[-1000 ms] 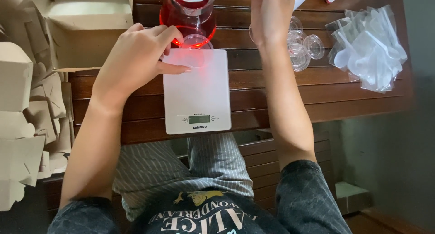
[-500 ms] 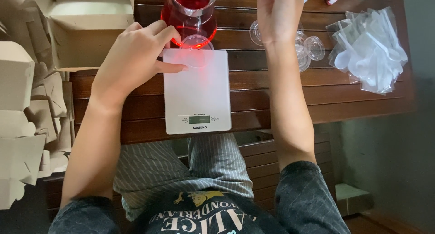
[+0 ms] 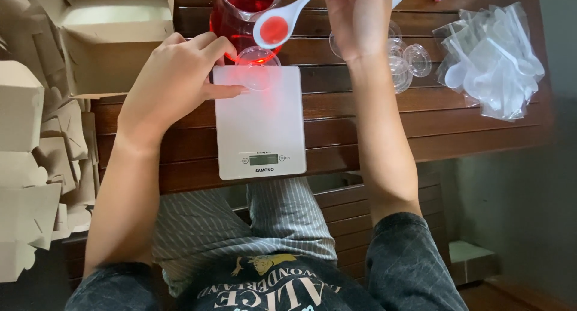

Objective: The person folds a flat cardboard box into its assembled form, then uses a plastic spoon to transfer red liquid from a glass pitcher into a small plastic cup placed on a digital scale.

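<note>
The right hand (image 3: 354,22) had its fingers clamped on a white spoon (image 3: 282,22) of red liquid; the left hand (image 3: 174,82), fingers loosely apart, steadied a small clear cup (image 3: 257,67) on the scale (image 3: 259,121).

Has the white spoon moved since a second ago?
Yes. The white spoon, held by the right hand, has come into view, its bowl now above the small clear cup on the scale.

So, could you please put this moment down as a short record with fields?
surface: dark wooden slatted table
scale: white kitchen scale at the near edge
cup: small clear cup on the scale's far end
left hand: left hand resting beside the cup, fingers on the scale
right hand: right hand holding a white spoon of red liquid above the cup
jar: glass jar of red liquid behind the scale
right side: bag of plastic spoons
</note>
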